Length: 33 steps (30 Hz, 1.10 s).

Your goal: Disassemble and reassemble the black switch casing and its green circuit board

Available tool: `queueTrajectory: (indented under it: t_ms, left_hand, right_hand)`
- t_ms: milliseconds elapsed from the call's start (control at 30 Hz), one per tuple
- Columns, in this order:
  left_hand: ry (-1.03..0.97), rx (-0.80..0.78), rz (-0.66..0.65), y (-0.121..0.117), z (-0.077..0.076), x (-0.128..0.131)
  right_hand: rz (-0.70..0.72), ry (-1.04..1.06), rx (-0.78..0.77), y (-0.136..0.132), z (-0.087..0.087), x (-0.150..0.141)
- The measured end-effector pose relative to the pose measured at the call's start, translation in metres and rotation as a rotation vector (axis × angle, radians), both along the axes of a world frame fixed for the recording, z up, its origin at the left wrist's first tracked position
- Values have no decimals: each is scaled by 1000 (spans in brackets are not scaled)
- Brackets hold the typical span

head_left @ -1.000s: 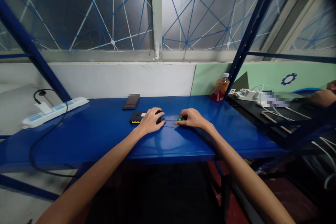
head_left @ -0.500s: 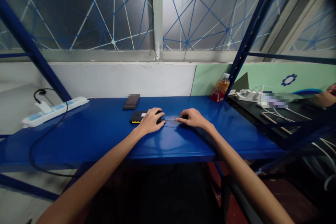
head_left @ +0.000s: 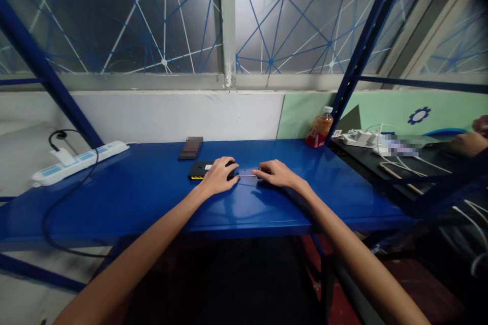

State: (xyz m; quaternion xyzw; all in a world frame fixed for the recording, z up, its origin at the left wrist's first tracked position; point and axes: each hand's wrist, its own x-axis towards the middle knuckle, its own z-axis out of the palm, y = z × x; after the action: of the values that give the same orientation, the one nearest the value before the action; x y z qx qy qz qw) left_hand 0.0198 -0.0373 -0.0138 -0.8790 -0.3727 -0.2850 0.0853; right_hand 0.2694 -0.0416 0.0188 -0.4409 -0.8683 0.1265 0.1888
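A flat black router-like box (head_left: 196, 168) with a white label and yellow ports along its near side lies on the blue table (head_left: 152, 198). Over its right part, my left hand (head_left: 220, 174) is closed, thumb in front and fingers behind. From the box's right side a thin metal shaft (head_left: 247, 175), like a screwdriver's, runs across to my right hand (head_left: 275, 173). The fingers of that hand are wrapped round its other end, which they mostly hide. Whether the tip touches the box I cannot tell. A tiny dark speck (head_left: 245, 170) lies behind the shaft.
A dark blurred-out object (head_left: 191, 148) lies behind the box. To the left is a white power strip (head_left: 82, 161) with a black cable. A drink bottle (head_left: 321, 127) stands at the back right. Beyond the blue post, cables and another person's hand (head_left: 470, 144) are at a black table.
My right hand has shifted slightly left and its fingers have turned a little around the shaft. My left hand and the box stay put. The other person's hand at right has moved slightly.
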Motion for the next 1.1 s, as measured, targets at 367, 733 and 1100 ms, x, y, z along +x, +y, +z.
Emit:
queueTrajectory:
  t_ms: [367,733,1100]
  left_hand:
    - [-5,2,0,1,-1,0]
    - [1,-2,2,0,0,0]
    - [1,8,3,-1,1,1]
  right_hand:
    - [-86,-74,21,2,2,2]
    - [-52,-71,48,2,-1,0]
    - [-58,-34,59,4,3,7]
